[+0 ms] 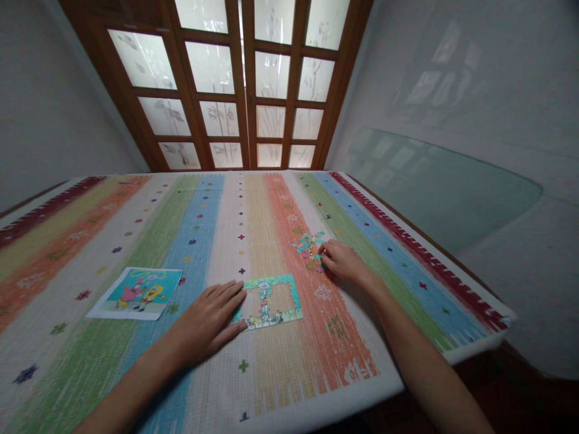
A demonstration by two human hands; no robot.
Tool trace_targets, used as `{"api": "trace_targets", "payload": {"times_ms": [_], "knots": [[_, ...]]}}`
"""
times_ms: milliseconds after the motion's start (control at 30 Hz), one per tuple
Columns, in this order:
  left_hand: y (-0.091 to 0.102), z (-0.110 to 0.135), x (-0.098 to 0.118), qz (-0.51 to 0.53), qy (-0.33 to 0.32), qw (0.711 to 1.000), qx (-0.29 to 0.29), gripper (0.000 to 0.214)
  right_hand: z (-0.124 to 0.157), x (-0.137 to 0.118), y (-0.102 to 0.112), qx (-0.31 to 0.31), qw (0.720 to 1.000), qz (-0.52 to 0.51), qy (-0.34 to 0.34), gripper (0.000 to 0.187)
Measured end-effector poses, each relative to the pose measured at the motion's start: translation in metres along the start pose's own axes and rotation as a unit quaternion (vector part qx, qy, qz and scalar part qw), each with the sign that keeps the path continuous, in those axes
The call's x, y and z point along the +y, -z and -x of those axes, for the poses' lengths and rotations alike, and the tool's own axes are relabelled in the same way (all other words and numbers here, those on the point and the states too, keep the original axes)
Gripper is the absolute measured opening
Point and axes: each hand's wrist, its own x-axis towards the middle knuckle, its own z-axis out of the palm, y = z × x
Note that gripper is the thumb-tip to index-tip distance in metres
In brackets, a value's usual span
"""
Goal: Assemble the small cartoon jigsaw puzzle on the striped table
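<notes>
A partly assembled jigsaw puzzle [296, 298] lies on the striped tablecloth. Its border and a central column of pieces are joined, with gaps where the cloth shows through. My left hand [212, 316] rests flat over the puzzle's left edge, fingers stretched out, hiding part of that side. To the upper right of the puzzle is a small pile of loose puzzle pieces [307, 242], mostly teal. My right hand [341, 260] is at the pile's right side, its thumb and fingers pinched on a small puzzle piece, mostly hidden by the fingertips.
A printed picture [138, 294] of cartoon figures on a teal background lies left of my left hand. The striped tablecloth [226, 367] covers the table. Behind the table stand wooden doors [248, 120] with frosted panes. A glass sheet [434, 187] leans against the right wall.
</notes>
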Motion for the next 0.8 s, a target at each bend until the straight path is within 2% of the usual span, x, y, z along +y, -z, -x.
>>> {"api": "trace_targets", "payload": {"times_ms": [133,267,600,800], "knots": [[0.001,0.000,0.000,0.003,0.000,1.000,0.001,0.049,0.002,0.016,0.011,0.049,0.998,-0.001,-0.026,0.026],[0.002,0.000,0.000,0.001,-0.001,1.000,0.006,0.048,0.003,0.030,0.019,0.059,0.997,0.011,-0.056,0.027],[0.002,-0.001,0.001,-0.008,-0.002,1.000,0.008,0.046,0.006,0.031,0.017,-0.034,0.997,0.016,-0.068,0.031],[-0.002,0.001,-0.001,-0.008,0.006,1.000,0.006,0.048,0.005,0.035,0.016,-0.038,0.997,0.024,-0.057,0.029]]}}
